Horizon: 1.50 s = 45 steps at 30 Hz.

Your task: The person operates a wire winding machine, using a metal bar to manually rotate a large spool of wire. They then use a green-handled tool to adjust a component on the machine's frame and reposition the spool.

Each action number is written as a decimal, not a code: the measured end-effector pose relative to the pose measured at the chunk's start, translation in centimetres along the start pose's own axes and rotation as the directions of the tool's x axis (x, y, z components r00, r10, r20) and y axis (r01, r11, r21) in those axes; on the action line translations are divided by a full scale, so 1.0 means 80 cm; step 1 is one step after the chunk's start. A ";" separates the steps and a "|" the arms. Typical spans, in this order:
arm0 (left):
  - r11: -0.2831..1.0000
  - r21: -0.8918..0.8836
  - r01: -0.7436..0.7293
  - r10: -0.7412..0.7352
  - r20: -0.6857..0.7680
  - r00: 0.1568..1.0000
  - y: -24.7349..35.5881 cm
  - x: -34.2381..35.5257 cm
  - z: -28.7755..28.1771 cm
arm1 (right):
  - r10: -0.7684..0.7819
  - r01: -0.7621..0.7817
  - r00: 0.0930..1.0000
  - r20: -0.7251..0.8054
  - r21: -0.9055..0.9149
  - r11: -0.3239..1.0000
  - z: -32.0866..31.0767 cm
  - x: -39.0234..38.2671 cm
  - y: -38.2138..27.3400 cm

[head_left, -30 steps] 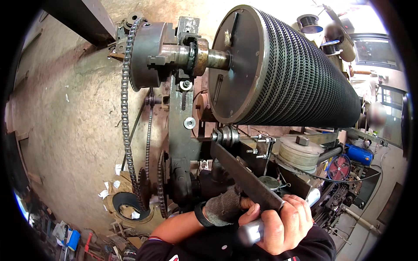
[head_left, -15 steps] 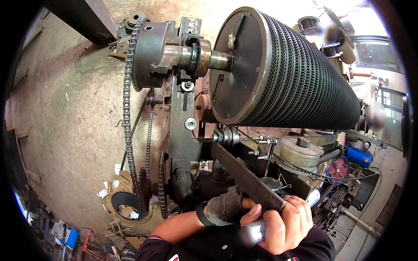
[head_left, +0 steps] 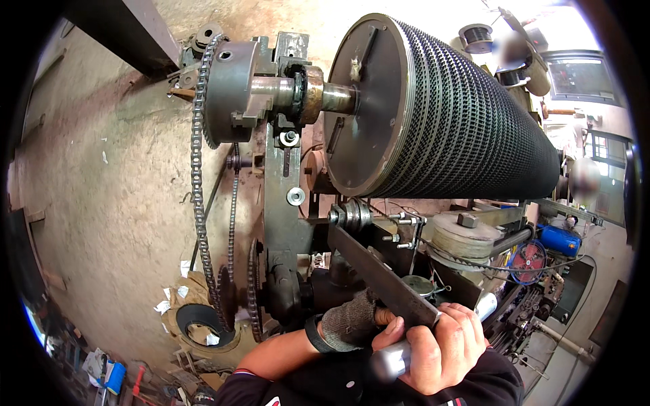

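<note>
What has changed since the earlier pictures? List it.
The lathe chuck and ridged roller have turned slightly toward the person; the chuck's socket hole sits lower. Nothing was taken hold of or let go: the right hand still grips the metal cylinder, and the gloved left hand stays beside the flat metal bar.

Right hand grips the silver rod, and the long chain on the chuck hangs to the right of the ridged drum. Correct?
Chain side is wrong: the head view shows the long chain on the chuck hanging left of the ridged drum. The right hand does grip the silver rod.
</note>
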<state>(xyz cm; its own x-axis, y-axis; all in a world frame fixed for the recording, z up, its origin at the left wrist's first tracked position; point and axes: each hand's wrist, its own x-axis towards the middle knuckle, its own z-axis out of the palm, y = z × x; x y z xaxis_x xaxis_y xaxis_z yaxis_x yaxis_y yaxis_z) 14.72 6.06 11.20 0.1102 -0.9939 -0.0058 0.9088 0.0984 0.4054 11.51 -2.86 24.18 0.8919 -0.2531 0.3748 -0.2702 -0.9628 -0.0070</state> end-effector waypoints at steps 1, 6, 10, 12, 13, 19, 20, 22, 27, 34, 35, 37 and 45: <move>0.997 0.068 -0.025 0.025 -0.007 1.000 -0.001 -0.001 -0.001 | 0.017 -0.017 1.000 0.021 0.003 1.000 -0.002 0.001 -0.001; 0.966 0.229 0.122 -0.155 0.136 0.978 0.001 0.000 -0.018 | 0.021 -0.021 1.000 -0.009 0.009 1.000 0.001 -0.003 0.001; 0.921 0.377 0.096 -0.152 0.121 0.981 0.006 -0.004 -0.013 | 0.008 -0.006 0.998 -0.060 0.028 1.000 0.005 -0.005 0.004; 0.932 0.354 0.082 -0.120 0.088 0.989 0.002 -0.007 -0.010 | -0.008 0.011 0.996 -0.087 0.030 1.000 0.007 -0.005 0.007; 0.964 0.259 0.060 -0.078 0.059 0.995 0.001 -0.006 -0.005 | -0.021 0.024 0.994 -0.104 0.030 0.999 0.009 -0.005 0.009; 0.993 -0.066 -0.099 0.090 -0.115 0.989 0.001 0.001 0.013 | 0.000 0.004 0.995 -0.100 0.041 0.999 0.008 -0.005 0.006; 0.994 -0.037 -0.105 0.100 -0.120 0.988 0.001 0.001 0.013 | -0.001 0.006 0.995 -0.097 0.042 0.999 0.007 -0.004 0.006; 0.996 -0.014 -0.082 0.080 -0.116 0.990 -0.001 0.000 0.013 | -0.003 0.007 0.997 -0.073 0.049 0.999 0.005 -0.005 0.006; 0.988 -0.124 0.095 -0.114 -0.148 0.982 -0.002 -0.012 0.008 | -0.094 0.098 0.991 -0.099 0.039 0.994 0.005 -0.004 0.016; 0.838 -0.499 0.220 -0.217 0.066 0.974 -0.045 -0.017 -0.012 | -0.222 0.222 0.974 -0.046 0.003 0.975 -0.002 -0.008 0.032; 0.581 -0.763 0.284 -0.260 0.157 0.953 -0.056 -0.014 -0.013 | -0.237 0.237 0.971 -0.018 -0.016 0.971 -0.007 -0.008 0.033; -0.403 -0.878 0.260 -0.128 0.335 0.933 -0.069 -0.016 -0.008 | -0.240 0.240 0.971 -0.023 0.006 0.971 -0.005 -0.007 0.031; -0.815 -0.464 0.348 0.269 0.229 0.935 -0.109 0.014 -0.012 | -0.204 0.205 0.973 -0.110 0.006 0.979 0.008 -0.016 0.025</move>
<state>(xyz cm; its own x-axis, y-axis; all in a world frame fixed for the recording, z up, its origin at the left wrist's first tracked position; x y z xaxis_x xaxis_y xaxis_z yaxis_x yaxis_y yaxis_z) 7.29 4.17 6.77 0.2557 -0.9147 0.3129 -0.5155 -0.4028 -0.7563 10.09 -4.50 23.08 0.8826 -0.0397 0.4684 -0.0791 -0.9948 0.0649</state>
